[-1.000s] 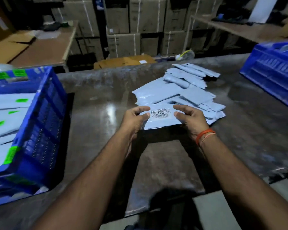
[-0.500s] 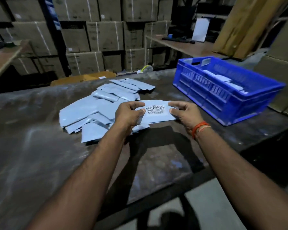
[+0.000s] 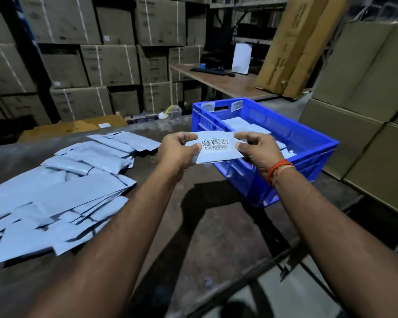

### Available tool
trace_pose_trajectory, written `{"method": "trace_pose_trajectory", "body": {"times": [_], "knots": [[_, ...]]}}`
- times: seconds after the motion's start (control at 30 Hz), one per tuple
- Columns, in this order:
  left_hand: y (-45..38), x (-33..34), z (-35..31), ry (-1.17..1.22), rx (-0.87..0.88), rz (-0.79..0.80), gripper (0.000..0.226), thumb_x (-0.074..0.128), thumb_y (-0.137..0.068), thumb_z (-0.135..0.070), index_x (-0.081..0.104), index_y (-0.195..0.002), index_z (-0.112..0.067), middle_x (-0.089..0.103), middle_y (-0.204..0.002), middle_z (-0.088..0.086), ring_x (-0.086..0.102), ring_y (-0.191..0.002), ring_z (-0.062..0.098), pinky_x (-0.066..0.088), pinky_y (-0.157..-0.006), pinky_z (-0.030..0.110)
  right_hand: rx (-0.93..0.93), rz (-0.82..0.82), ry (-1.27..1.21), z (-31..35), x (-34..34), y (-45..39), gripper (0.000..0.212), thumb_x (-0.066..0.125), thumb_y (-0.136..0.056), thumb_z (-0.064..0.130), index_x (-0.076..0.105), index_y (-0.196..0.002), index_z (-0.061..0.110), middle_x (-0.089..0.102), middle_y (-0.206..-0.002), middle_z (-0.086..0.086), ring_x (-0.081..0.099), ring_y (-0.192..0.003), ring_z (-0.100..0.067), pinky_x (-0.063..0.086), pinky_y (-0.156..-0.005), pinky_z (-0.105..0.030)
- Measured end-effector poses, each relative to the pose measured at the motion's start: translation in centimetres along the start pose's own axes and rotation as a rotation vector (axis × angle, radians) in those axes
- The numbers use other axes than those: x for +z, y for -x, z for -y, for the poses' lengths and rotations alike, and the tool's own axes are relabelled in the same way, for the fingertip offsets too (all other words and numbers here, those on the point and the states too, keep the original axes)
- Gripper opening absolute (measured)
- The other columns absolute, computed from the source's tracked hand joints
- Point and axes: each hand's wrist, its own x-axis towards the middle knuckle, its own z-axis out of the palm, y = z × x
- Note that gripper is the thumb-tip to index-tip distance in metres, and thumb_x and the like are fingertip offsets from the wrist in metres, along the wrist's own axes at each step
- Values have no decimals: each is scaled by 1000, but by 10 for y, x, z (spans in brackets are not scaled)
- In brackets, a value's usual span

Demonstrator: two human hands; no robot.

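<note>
1. A dark surface [image 3: 216, 237] holds a pile [image 3: 78, 180] on the left and a crate [image 3: 246, 182] on the right.
2. Left grip [image 3: 177, 150] and right grip [image 3: 260, 149] pinch the packet [image 3: 216, 154] by its ends, up beside the crate.
3. It looks light and bendy, so hold both ends.

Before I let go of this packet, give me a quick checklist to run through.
1. The left hand and right hand pinch the packet at its two ends: ok.
2. The barcode label faces up, clear of fingers: ok.
3. Label print legible: cannot tell, too small.
4. The packet fully over the blue crate: cannot tell.
5. Room in the crate, the packets inside lie below the rim: ok.
</note>
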Motion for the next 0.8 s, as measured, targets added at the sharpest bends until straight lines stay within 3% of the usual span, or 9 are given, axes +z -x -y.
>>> {"method": "trace_pose_trajectory", "body": {"times": [0.13,0.23,0.3,0.4,0.5,0.57,0.63,0.73,0.8], "knots": [[-42,59,-12,25,-4,30,20,83,-72,-17,75,-89,-23,75,-88,0,69,-73,18,56,-67,30,10,-41,44,0,-42,-58,31,60,-90,-6,67,-120,0,66,-89,0,45,-43,0,38,-45,-14],[-72,96,-13,-10,15,51,23,76,-60,-27,77,-83,-26,74,-73,2,64,-60,22,56,-65,39,23,-69,75,1,-69,-93,32,57,-90,-9,67,-119,1,67,-96,-5,44,-41,-1,36,-42,-15],[-87,116,-13,-43,26,75,21,76,-60,-27,78,-81,-29,73,-71,0,62,-59,19,57,-71,41,48,-64,82,1,-88,-114,32,55,-90,-12,66,-116,0,65,-80,-2,39,-34,-2,32,-39,-15],[-95,141,-18,-121,3,164,20,79,-71,-14,76,-88,-24,64,-69,-5,57,-51,13,56,-67,34,146,-8,152,-9,-116,-143,27,59,-88,-11,68,-111,0,59,-55,1,40,-39,-12,30,-46,-19],[-104,167,-16,-193,-21,256,25,80,-77,-2,75,-95,-19,70,-84,-2,59,-64,13,61,-76,37,229,38,207,-18,-142,-167,25,62,-87,-10,70,-106,4,61,-71,-13,54,-58,-20,46,-52,-25],[-109,184,-15,-248,-34,267,26,81,-77,1,76,-94,-18,72,-89,1,59,-69,15,63,-78,40,280,84,228,-22,-159,-179,27,62,-88,-11,68,-110,3,59,-53,-5,56,-45,-11,48,-44,-17],[-109,200,-16,-342,-52,260,25,81,-77,0,76,-94,-18,65,-82,4,60,-69,18,63,-75,37,317,145,274,-30,-177,-191,27,63,-88,-12,68,-109,3,54,-40,1,49,-32,-5,42,-36,-13],[-106,225,-21,-495,-93,297,24,82,-78,-1,75,-97,-14,65,-78,4,65,-62,19,63,-73,35,303,257,477,-48,-203,-213,23,72,-82,-8,70,-103,2,53,-39,4,44,-30,-4,35,-35,-12],[-103,246,-26,-689,-115,334,26,82,-77,-5,74,-100,-15,67,-75,2,61,-58,15,58,-62,21,302,372,585,-61,-217,-226,21,75,-80,-7,70,-98,1,56,-41,5,47,-32,-4,37,-36,-14]]}}
